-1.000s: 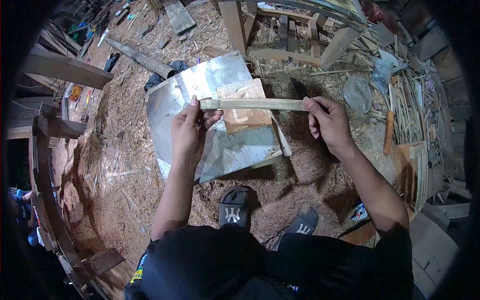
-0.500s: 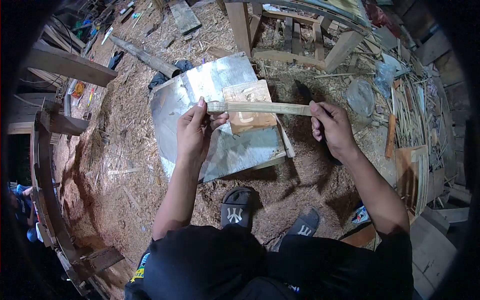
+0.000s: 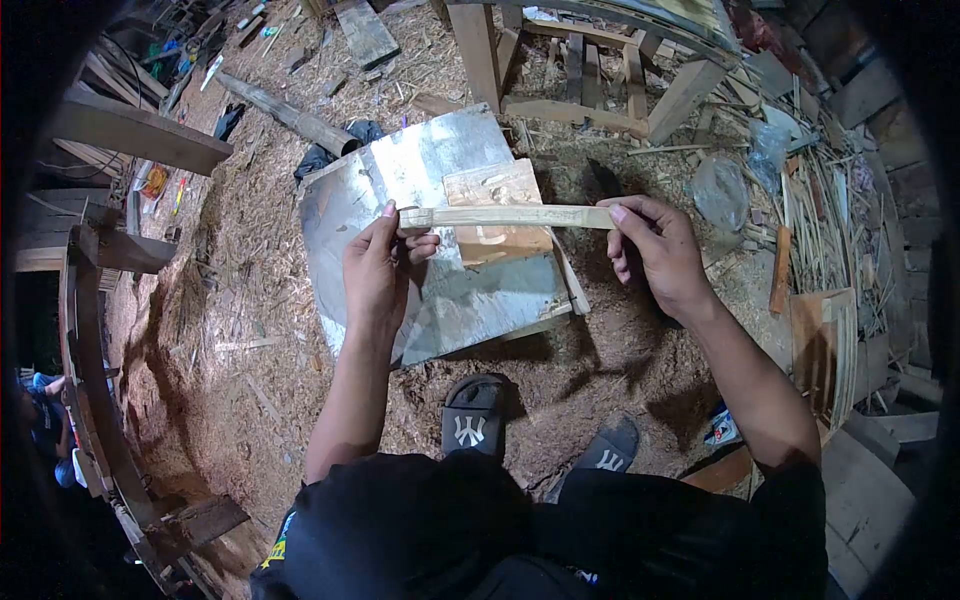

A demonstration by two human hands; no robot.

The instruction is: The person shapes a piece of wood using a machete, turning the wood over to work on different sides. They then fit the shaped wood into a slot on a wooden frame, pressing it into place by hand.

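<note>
A slim, pale wooden strip [image 3: 520, 215] is held level between both hands, its left end thicker. My left hand [image 3: 380, 262] pinches that thicker end between thumb and fingers. At the other end, my right hand [image 3: 655, 250] grips the strip with thumb and bent fingers. Beneath it, a light wooden block [image 3: 500, 185] with carved marks lies on a grey, metallic-looking board [image 3: 400, 270]. The strip hides part of the block.
Wood shavings [image 3: 240, 330] cover the ground around two sandals. A wooden frame [image 3: 575, 113] stands at the top, thin sticks [image 3: 820, 220] and a plastic bag [image 3: 720, 193] lie right. A curved wooden structure [image 3: 95, 370] stands left, with a person [image 3: 50, 420] beyond it.
Both hands and the wooden strip have shifted slightly to the left. The grip at each end remains.
</note>
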